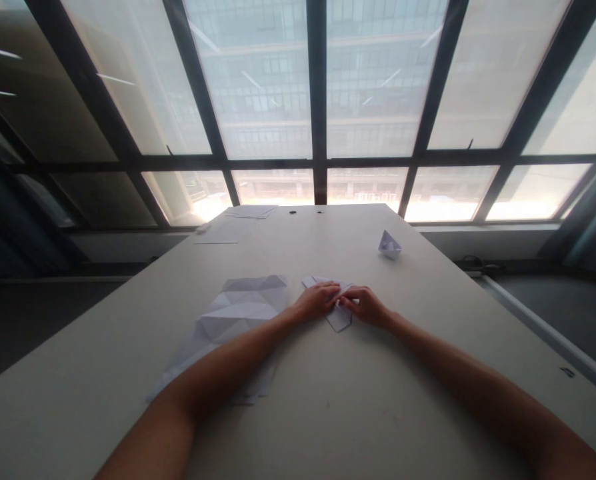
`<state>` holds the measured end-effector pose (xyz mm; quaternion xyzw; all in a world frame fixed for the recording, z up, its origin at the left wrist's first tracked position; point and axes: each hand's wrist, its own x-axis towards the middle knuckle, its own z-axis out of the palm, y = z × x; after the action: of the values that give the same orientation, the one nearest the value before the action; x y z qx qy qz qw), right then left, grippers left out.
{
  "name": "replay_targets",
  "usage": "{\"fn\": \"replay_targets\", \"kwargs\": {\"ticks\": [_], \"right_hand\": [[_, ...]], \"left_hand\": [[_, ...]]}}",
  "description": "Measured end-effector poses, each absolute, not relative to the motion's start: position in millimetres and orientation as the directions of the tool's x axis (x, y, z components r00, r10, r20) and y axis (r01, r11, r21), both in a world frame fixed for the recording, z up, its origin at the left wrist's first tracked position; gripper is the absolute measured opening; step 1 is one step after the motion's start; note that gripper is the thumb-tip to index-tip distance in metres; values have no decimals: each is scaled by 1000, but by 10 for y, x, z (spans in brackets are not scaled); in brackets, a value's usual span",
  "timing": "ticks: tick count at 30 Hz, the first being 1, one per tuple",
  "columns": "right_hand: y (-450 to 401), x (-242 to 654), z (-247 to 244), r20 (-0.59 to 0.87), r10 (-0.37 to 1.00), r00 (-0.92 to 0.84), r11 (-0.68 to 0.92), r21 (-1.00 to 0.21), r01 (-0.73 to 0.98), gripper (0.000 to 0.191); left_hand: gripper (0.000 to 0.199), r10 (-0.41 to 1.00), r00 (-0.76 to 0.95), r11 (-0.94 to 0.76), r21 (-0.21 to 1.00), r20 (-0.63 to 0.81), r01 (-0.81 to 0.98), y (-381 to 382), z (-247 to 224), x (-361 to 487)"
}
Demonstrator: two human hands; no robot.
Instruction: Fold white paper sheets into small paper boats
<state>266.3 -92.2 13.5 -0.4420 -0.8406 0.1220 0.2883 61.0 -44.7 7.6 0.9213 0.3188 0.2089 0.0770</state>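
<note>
A small folded piece of white paper [339, 317] lies flat on the pale table [358, 400] in front of me. My left hand [317, 300] presses on its left part, fingers curled over the fold. My right hand [364, 305] pinches its right edge, fingertips meeting the left hand's. Both forearms stretch out over the table. Much of the paper is hidden under the hands.
A creased, partly unfolded sheet [233, 313] lies left of my hands, over other sheets. A folded paper boat [389, 245] stands at the far right. Flat sheets [251, 212] rest at the table's far edge. Large windows [318, 100] rise behind.
</note>
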Motion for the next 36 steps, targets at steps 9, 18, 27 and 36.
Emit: {"fn": "replay_targets", "kwargs": {"ticks": [9, 18, 27, 36], "right_hand": [[-771, 2682, -18, 260, 897, -358, 429, -312, 848, 48], [-753, 2684, -46, 135, 939, -316, 341, -263, 902, 54], [-746, 2698, -36, 146, 934, -326, 354, -266, 896, 53], [-756, 2696, -33, 147, 934, -326, 354, -264, 897, 52]], "left_hand": [[38, 520, 791, -846, 321, 322, 426, -420, 49, 587], [56, 607, 772, -793, 220, 192, 569, -454, 40, 617], [85, 847, 525, -532, 163, 91, 831, -426, 40, 603], [77, 844, 518, -535, 149, 141, 831, -387, -6, 585]]}}
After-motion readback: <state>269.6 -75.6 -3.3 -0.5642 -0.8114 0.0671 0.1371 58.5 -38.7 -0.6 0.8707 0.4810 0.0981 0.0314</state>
